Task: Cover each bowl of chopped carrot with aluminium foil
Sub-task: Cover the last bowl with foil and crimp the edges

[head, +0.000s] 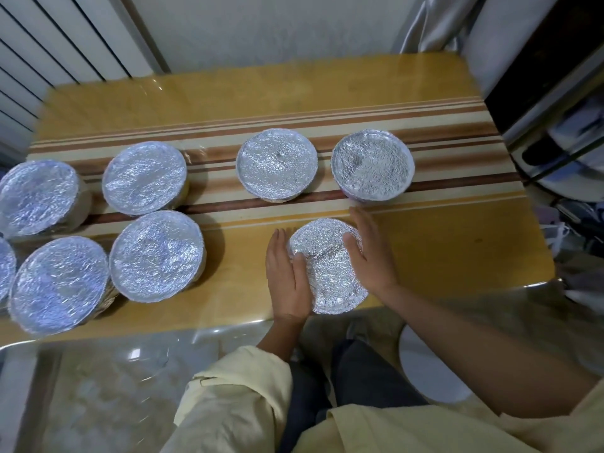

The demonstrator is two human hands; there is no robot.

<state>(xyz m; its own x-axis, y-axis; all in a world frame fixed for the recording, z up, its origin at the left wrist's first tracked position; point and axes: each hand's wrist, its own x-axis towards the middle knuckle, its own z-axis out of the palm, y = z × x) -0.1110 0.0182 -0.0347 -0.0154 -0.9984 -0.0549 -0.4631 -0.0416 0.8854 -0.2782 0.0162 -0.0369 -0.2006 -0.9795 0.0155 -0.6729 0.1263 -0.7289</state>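
A bowl wrapped in crinkled aluminium foil (pixel 327 269) sits near the front edge of the table, between my hands. My left hand (pixel 287 279) presses flat against its left side, thumb lying on the foil top. My right hand (pixel 369 250) presses its right side with straight fingers, thumb on the top. Two foil-covered bowls stand behind it, one in the middle (pixel 277 165) and one to the right (pixel 372 166). Several more foil-covered bowls (pixel 157 256) are grouped at the left. No carrot shows anywhere.
The yellow table with a striped cloth (pixel 441 243) ends just below my hands. A dark cabinet with a glass shelf (pixel 555 103) stands at the right. A white round stool (pixel 425 364) is under my right forearm. Bare tabletop lies to the right of the bowl.
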